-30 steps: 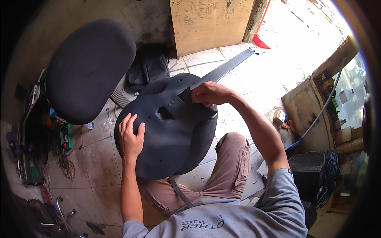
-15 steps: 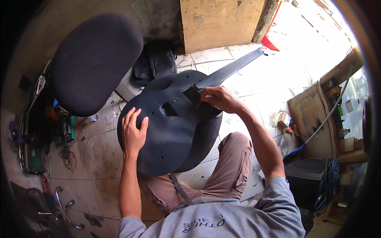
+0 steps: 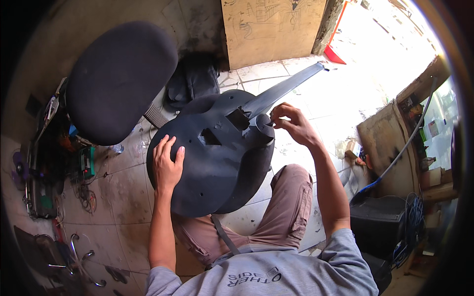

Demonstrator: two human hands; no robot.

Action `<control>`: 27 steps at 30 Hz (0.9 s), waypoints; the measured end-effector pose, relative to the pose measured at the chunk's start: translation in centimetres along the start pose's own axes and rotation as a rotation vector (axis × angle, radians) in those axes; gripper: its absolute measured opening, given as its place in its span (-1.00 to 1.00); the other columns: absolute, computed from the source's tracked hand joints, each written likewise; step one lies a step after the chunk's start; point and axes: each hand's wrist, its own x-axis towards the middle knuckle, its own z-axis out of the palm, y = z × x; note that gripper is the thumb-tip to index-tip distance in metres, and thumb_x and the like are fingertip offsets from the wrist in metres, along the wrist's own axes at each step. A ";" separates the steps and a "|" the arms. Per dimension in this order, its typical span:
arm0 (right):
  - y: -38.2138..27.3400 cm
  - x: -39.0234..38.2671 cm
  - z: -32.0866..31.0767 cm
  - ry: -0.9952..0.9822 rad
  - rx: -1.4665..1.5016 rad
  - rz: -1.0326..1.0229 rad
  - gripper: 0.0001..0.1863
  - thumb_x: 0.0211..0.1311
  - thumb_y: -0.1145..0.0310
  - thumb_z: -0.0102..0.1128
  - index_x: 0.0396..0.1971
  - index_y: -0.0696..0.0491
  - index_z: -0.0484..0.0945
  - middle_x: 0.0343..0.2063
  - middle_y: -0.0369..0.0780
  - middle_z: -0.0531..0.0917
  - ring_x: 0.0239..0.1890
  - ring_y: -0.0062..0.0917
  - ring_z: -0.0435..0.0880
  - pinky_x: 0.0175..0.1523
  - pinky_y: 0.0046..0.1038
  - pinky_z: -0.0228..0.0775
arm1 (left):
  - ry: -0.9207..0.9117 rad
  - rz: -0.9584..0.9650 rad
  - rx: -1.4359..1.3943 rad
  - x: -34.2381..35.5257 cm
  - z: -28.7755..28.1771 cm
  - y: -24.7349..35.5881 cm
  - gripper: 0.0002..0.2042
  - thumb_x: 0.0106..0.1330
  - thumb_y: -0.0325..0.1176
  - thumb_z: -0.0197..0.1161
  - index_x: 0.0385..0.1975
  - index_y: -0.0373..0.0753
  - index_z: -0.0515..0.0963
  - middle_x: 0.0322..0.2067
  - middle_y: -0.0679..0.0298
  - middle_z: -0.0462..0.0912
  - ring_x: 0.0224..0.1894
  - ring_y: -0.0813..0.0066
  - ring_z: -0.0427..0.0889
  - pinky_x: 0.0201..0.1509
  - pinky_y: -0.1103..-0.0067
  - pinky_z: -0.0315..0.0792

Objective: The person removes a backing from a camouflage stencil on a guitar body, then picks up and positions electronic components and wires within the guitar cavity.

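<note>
A dark, rounded chair-seat shell (image 3: 207, 167) with cut openings lies over my legs, above a darker padded layer. My left hand (image 3: 167, 163) rests open on its left part, fingers spread. My right hand (image 3: 295, 124) is just past the shell's upper right, fingers curled together beside a curved dark section (image 3: 261, 127); what, if anything, is between its fingertips is too small to make out. A long grey bar (image 3: 286, 86) extends from behind the openings toward the upper right.
A dark cushion (image 3: 121, 81) stands at upper left by a black bag (image 3: 191, 79) and cluttered tools (image 3: 84, 162). A plywood board (image 3: 269, 37) and red dustpan (image 3: 335, 53) are behind. A pole (image 3: 406, 143), black case (image 3: 377, 222) and cables (image 3: 410, 227) lie right.
My right hand has moved right and lifted away from the square opening toward the shell's outer edge, uncovering that area. My left hand stays on the shell.
</note>
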 end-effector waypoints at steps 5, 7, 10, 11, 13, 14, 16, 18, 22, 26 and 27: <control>-0.9 -0.7 -0.1 0.000 -0.236 0.216 -0.60 0.43 0.14 0.30 -0.44 0.20 0.59 -0.63 -0.30 0.57 -0.52 -0.59 0.58 -0.42 -0.42 0.41 | -0.007 0.003 -0.016 0.0 0.0 0.2 -0.54 0.51 -0.13 0.23 0.22 -0.36 0.59 0.31 -0.09 0.54 0.34 -0.09 0.49 0.46 0.20 0.34; -1.7 -0.5 1.0 -0.035 -0.394 0.158 -0.63 0.40 0.16 0.36 -0.43 0.17 0.57 -0.65 -0.26 0.55 -0.58 -0.60 0.46 -0.46 -0.34 0.26 | -0.008 0.004 -0.014 0.0 0.0 0.1 -0.54 0.52 -0.13 0.23 0.22 -0.36 0.60 0.31 -0.09 0.55 0.35 -0.09 0.49 0.46 0.20 0.34; -4.8 -0.4 2.8 -0.107 -0.345 0.167 -0.74 0.37 0.23 0.38 -0.34 0.12 0.60 -0.66 -0.24 0.54 -0.59 -0.56 0.48 -0.44 -0.34 0.29 | -0.007 -0.001 -0.005 -0.1 -0.2 -0.1 -0.54 0.52 -0.12 0.22 0.22 -0.36 0.60 0.31 -0.09 0.55 0.35 -0.09 0.49 0.46 0.20 0.34; -4.4 0.1 3.0 -0.145 -0.411 0.094 -0.80 0.31 0.32 0.40 -0.20 0.08 0.61 -0.60 -0.20 0.61 -0.55 -0.46 0.58 -0.38 -0.30 0.39 | -0.007 -0.001 -0.005 -0.1 -0.2 0.0 -0.54 0.52 -0.12 0.22 0.22 -0.36 0.60 0.31 -0.09 0.55 0.35 -0.09 0.49 0.46 0.20 0.34; -3.8 0.8 3.4 -0.158 -0.525 -0.074 -0.75 0.26 0.39 0.41 -0.10 0.05 0.60 -0.48 -0.22 0.68 -0.44 -0.45 0.66 -0.31 -0.32 0.47 | -0.004 0.011 -0.006 -0.1 -0.1 0.0 -0.54 0.52 -0.12 0.22 0.22 -0.36 0.60 0.31 -0.09 0.55 0.35 -0.09 0.49 0.47 0.20 0.33; -3.6 1.1 3.6 -0.165 -0.581 -0.158 -0.70 0.24 0.43 0.41 -0.05 0.04 0.59 -0.43 -0.23 0.72 -0.38 -0.44 0.70 -0.28 -0.33 0.51 | -0.003 0.016 -0.005 -0.1 0.0 -0.1 -0.54 0.52 -0.12 0.22 0.22 -0.36 0.60 0.31 -0.10 0.55 0.35 -0.09 0.49 0.47 0.20 0.33; -4.3 1.5 4.1 -0.176 -0.500 -0.206 -0.64 0.22 0.51 0.35 0.02 0.02 0.56 -0.24 -0.18 0.76 -0.15 -0.33 0.74 -0.05 -0.28 0.59 | -0.004 0.015 -0.009 0.0 0.1 -0.1 -0.54 0.53 -0.12 0.21 0.22 -0.36 0.59 0.31 -0.10 0.54 0.36 -0.09 0.49 0.48 0.20 0.31; -4.6 1.9 4.6 -0.215 -0.504 -0.235 -0.60 0.23 0.56 0.32 0.06 0.01 0.54 -0.11 -0.15 0.78 0.00 -0.27 0.75 0.10 -0.26 0.63 | -0.006 0.013 -0.010 0.0 0.1 -0.1 -0.53 0.53 -0.11 0.21 0.22 -0.36 0.60 0.31 -0.10 0.54 0.36 -0.08 0.49 0.49 0.20 0.30; -3.4 2.4 5.5 -0.294 -0.587 -0.271 -0.63 0.27 0.56 0.33 0.06 -0.01 0.55 -0.07 -0.15 0.76 0.08 -0.25 0.71 0.15 -0.24 0.60 | -0.006 0.012 -0.015 -0.1 0.0 -0.1 -0.53 0.53 -0.11 0.21 0.22 -0.36 0.60 0.31 -0.11 0.54 0.37 -0.06 0.49 0.50 0.20 0.27; -2.3 2.2 5.6 -0.272 -0.639 -0.294 -0.71 0.31 0.51 0.37 0.00 -0.01 0.59 -0.23 -0.21 0.72 -0.01 -0.22 0.69 0.06 -0.20 0.56 | -0.006 0.017 -0.021 0.0 0.1 -0.1 -0.53 0.53 -0.10 0.20 0.22 -0.36 0.60 0.31 -0.11 0.54 0.37 -0.06 0.49 0.50 0.20 0.27; -2.4 2.1 5.7 -0.255 -0.652 -0.330 -0.72 0.29 0.53 0.35 -0.03 -0.01 0.60 -0.26 -0.23 0.69 -0.04 -0.23 0.67 0.05 -0.21 0.54 | -0.006 0.015 -0.022 0.0 0.0 -0.2 -0.53 0.52 -0.10 0.20 0.22 -0.36 0.60 0.31 -0.11 0.55 0.37 -0.06 0.50 0.50 0.20 0.27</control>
